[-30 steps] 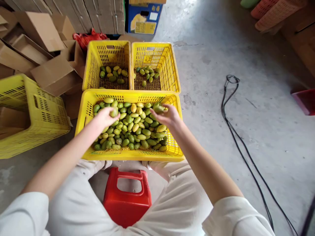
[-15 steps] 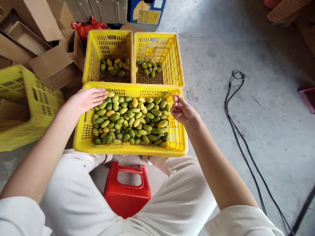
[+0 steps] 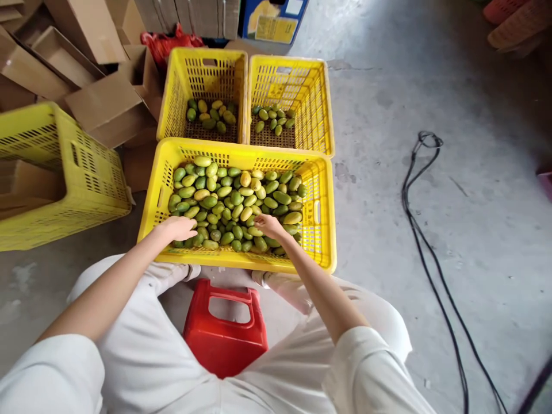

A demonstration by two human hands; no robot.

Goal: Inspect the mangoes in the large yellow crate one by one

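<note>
A wide yellow plastic crate stands in front of my knees, holding many small oval green and yellow fruits that look like mangoes. My left hand is over the near left part of the pile, its fingers stretched out to the right with nothing held. Right of the middle, my right hand reaches down to the fruits with its fingers bent inward. Its palm faces down, so whatever lies in the fingers is hidden.
Behind stand a left yellow crate and a right yellow crate, each with several fruits. A red stool sits between my legs. Cardboard boxes and another yellow crate are at left. A black cable lies on the floor at right.
Both hands have come from the crate's sides to the near part of the fruit pile. The right hand moved left and toward me, the left toward me. The view has shifted slightly.
</note>
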